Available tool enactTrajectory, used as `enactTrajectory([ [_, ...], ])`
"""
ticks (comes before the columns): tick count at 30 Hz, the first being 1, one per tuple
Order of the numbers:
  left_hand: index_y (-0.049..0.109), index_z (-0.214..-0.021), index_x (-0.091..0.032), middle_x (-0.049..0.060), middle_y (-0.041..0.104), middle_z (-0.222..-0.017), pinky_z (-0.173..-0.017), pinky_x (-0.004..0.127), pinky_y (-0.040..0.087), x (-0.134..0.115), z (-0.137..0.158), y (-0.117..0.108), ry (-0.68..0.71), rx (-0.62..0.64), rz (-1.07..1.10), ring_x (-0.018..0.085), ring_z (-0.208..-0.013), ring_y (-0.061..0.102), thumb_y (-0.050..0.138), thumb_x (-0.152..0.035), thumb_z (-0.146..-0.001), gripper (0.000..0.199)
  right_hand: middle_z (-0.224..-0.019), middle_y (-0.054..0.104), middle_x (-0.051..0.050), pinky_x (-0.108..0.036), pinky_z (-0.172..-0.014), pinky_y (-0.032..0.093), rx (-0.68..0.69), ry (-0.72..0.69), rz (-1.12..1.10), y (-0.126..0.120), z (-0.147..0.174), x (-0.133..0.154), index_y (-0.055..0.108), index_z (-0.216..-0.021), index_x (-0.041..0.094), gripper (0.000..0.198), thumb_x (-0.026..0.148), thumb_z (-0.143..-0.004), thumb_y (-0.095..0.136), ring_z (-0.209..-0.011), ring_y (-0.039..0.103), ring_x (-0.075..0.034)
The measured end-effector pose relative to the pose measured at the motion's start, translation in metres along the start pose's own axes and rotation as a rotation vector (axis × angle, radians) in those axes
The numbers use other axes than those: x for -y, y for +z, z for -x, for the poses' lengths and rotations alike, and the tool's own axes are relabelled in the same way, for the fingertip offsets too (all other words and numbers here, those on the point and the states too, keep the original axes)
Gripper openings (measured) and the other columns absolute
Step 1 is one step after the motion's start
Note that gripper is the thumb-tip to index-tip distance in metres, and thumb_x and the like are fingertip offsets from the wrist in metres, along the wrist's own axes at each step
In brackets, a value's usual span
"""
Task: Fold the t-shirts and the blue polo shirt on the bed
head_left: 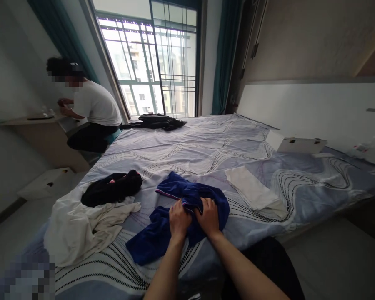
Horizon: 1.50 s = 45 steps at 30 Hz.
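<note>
A crumpled dark-blue shirt (154, 243) with thin red-and-white trim lies on the bed in front of me. My left hand (178, 218) is closed on its bunched middle, near the trimmed edge. Close beside it, my right hand (210, 218) curls its fingers into the same blue cloth; both fingertips are partly hidden in folds. To the left are a rumpled white garment (78, 233) and a black bundle of clothing (112, 189) resting against it. A flat, folded white cloth (253, 189) lies to the right of the shirt.
The bed (187, 146) has a wavy-patterned sheet. A white box (295, 143) stands by the headboard (315, 104), and a black bag or garment (159, 121) lies at the far edge. A person in a white top (98, 102) sits at a desk (40, 129) on the left.
</note>
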<state>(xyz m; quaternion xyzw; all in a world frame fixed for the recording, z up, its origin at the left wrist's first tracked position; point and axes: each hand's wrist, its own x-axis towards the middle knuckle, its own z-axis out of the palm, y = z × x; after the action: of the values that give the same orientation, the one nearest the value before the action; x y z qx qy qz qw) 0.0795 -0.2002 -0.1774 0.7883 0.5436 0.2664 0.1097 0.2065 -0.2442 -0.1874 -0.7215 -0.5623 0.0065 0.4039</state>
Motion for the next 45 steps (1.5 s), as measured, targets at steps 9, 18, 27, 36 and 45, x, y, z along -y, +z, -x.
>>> enactTrajectory([
  [9,0.066,-0.123,-0.024,0.010,0.066,-0.131,-0.110,0.046,0.042,0.028,0.000,-0.012,0.110,0.011,0.201,0.027,-0.125,0.058,0.054,-0.029,-0.091,0.034,-0.104,0.064,-0.008,-0.039,-0.093,0.043,-0.044,-0.085,-0.185,-0.014,0.004,-0.012,0.073,-0.097,0.022,0.017,0.032,-0.094,0.061,-0.100,0.057,-0.024],
  [18,0.065,-0.097,-0.021,0.010,0.070,-0.104,-0.102,0.043,0.046,0.017,0.001,-0.016,0.037,0.049,0.219,0.026,-0.108,0.064,0.044,-0.030,-0.097,0.023,-0.108,0.068,-0.011,-0.038,-0.102,0.047,-0.027,0.079,-0.377,-0.011,-0.003,-0.021,0.071,-0.108,0.016,0.046,0.003,-0.079,0.038,-0.107,0.062,-0.022],
  [27,0.071,-0.088,-0.020,0.008,0.075,-0.097,-0.108,0.048,0.043,0.014,0.003,-0.038,-0.030,0.179,0.427,0.026,-0.099,0.067,0.061,-0.026,-0.080,0.014,-0.142,0.057,-0.013,-0.045,-0.115,0.040,0.242,0.060,-0.157,-0.042,0.004,-0.024,0.061,-0.135,0.019,0.069,0.014,-0.067,0.066,-0.134,0.051,-0.031],
  [36,0.078,-0.109,-0.021,0.012,0.065,-0.136,-0.114,0.043,0.041,0.032,0.048,-0.133,0.005,0.400,0.663,0.032,-0.130,0.056,0.065,-0.045,-0.080,0.040,-0.095,0.073,-0.009,-0.040,-0.088,0.051,0.015,0.301,-0.371,-0.072,-0.013,-0.022,0.068,-0.090,0.022,0.026,0.038,-0.091,0.047,-0.092,0.067,-0.028],
  [45,0.058,-0.139,-0.021,0.013,0.066,-0.132,-0.103,0.046,0.049,0.001,0.059,-0.133,-0.165,0.345,0.482,0.029,-0.116,0.064,0.066,-0.051,-0.080,0.066,-0.070,0.064,0.000,-0.028,-0.059,0.042,0.115,0.384,-0.627,-0.081,0.015,0.038,0.067,-0.086,0.021,0.036,0.055,-0.091,0.054,-0.062,0.055,-0.018],
])
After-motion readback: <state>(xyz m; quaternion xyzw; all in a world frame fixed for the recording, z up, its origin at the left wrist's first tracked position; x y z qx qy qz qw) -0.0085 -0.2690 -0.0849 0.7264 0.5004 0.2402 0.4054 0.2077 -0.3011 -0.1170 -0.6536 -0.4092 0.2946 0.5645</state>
